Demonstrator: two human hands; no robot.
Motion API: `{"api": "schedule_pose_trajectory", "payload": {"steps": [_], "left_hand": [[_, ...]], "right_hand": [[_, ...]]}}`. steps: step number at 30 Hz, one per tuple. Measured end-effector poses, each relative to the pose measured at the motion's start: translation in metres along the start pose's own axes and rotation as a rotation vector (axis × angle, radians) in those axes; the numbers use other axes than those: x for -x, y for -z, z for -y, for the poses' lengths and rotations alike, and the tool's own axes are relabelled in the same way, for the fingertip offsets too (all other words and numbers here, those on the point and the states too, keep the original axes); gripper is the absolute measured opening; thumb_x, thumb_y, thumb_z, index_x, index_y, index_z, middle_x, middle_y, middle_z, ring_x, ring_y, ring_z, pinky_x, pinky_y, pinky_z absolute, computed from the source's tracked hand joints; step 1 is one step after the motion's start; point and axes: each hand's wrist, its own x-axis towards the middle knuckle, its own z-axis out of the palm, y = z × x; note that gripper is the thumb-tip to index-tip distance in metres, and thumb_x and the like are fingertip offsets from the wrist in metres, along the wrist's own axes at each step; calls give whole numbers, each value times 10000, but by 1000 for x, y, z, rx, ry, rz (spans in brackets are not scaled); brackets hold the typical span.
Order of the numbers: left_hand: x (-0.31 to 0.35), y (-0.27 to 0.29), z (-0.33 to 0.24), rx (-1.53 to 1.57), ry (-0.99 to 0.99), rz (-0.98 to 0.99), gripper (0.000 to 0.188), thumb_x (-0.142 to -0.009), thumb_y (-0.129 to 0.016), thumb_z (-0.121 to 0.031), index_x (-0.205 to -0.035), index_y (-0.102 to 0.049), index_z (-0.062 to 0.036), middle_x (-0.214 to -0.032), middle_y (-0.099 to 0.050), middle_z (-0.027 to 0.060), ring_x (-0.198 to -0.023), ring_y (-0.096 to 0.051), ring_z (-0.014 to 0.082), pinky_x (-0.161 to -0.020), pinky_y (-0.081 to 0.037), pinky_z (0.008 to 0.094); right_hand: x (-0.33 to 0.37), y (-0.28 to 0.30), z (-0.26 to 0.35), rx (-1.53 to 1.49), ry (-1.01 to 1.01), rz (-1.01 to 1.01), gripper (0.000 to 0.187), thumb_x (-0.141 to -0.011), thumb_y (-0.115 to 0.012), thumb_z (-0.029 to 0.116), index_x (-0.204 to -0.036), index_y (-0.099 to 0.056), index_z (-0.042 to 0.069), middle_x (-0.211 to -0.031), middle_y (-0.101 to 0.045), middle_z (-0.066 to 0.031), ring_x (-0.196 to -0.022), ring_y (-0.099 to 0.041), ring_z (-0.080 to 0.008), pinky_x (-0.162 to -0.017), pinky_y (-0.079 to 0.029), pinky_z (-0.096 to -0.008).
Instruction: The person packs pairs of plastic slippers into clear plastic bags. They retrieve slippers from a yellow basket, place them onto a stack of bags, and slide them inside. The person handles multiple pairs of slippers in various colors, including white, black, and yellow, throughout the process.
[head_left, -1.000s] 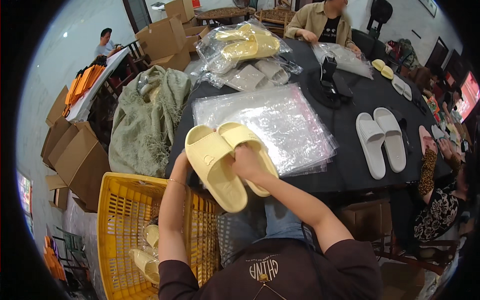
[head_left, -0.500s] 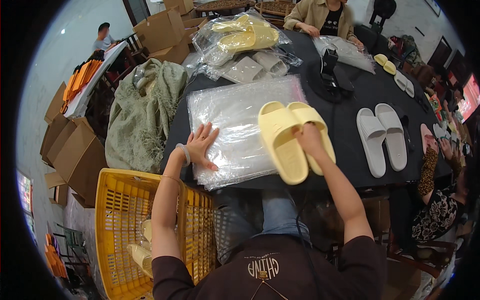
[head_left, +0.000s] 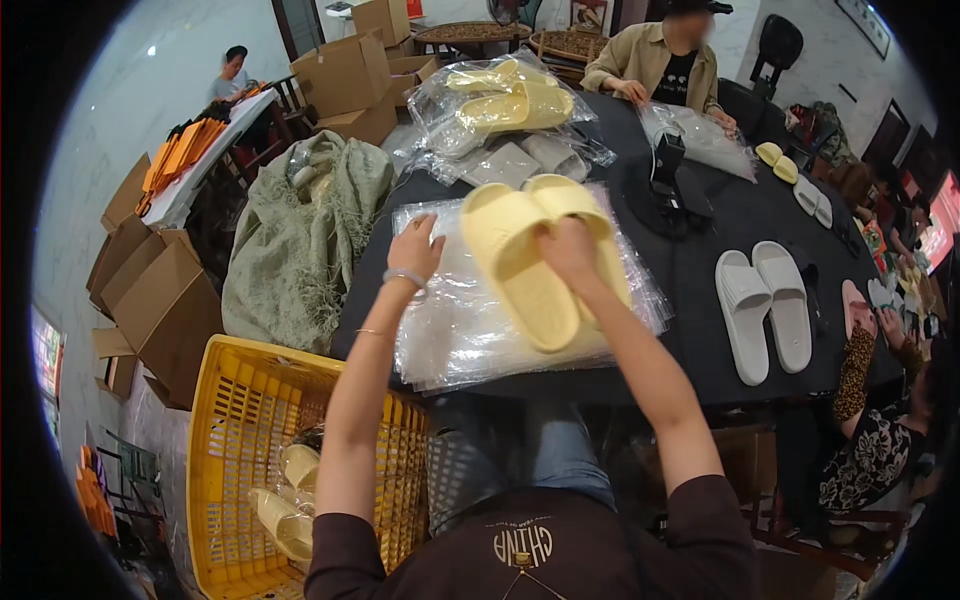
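My right hand [head_left: 568, 250] grips a pair of yellow slide sandals [head_left: 525, 285] by their inner sides, holding them together above a stack of clear plastic bags [head_left: 455, 345]. Soles face down and the toes point away from me. At the stack's far left part, my left hand [head_left: 417, 248] has its fingers curled and its thumb close to them, pinching at the edge of a clear bag. The sandals hide the middle of the stack.
Bagged yellow slides [head_left: 520, 105] lie behind the stack. A pair of grey slides [head_left: 765, 310] and a black stand [head_left: 668, 165] are to the right. A yellow crate [head_left: 205, 450] and a green sack [head_left: 305, 240] stand left. A co-worker [head_left: 655, 70] handles bags across the black table.
The yellow slides have moved left, over the bags, in my right hand. My left hand, spread flat before, has moved up to the far part of the stack and curled its fingers.
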Motion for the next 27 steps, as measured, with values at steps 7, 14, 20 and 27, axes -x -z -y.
{"api": "schedule_pose_trajectory", "payload": {"steps": [7, 14, 20, 27], "left_hand": [[-12, -77, 14, -323, -11, -136, 678, -860, -478, -419, -1456, -254, -185, -1542, -114, 86, -1423, -88, 266, -1136, -95, 435], [-2, -62, -7, -276, 291, -201, 751, -868, -379, -593, -1467, -220, -168, -1540, -92, 125, -1420, -75, 299, -1126, -92, 480], [-1, -60, -9, -294, 354, -190, 802, -856, -346, -657, -1469, -205, -158, -1539, -90, 129, -1418, -73, 312, -1107, -119, 532], [-3, -61, -15, -301, 366, -173, 790, -854, -337, -659, -1469, -218, -179, -1542, -98, 107, -1420, -69, 305, -1099, -120, 546]], "right_hand": [[-10, -111, -14, 109, 259, -268, 338, -777, -605, 273, -866, -644, -51, -889, -645, -231, -821, -619, -388, -761, -498, -429], [-30, -66, -61, 209, 19, -7, 339, -772, -607, 296, -858, -649, -29, -894, -650, -216, -855, -616, -364, -780, -483, -460], [-47, -43, -123, 244, -186, -193, 367, -783, -601, 330, -863, -650, -25, -935, -645, -215, -899, -606, -362, -805, -474, -453], [-48, -31, -142, 251, -297, -280, 410, -797, -598, 346, -928, -638, -40, -1016, -627, -224, -968, -590, -375, -846, -455, -457]]}}
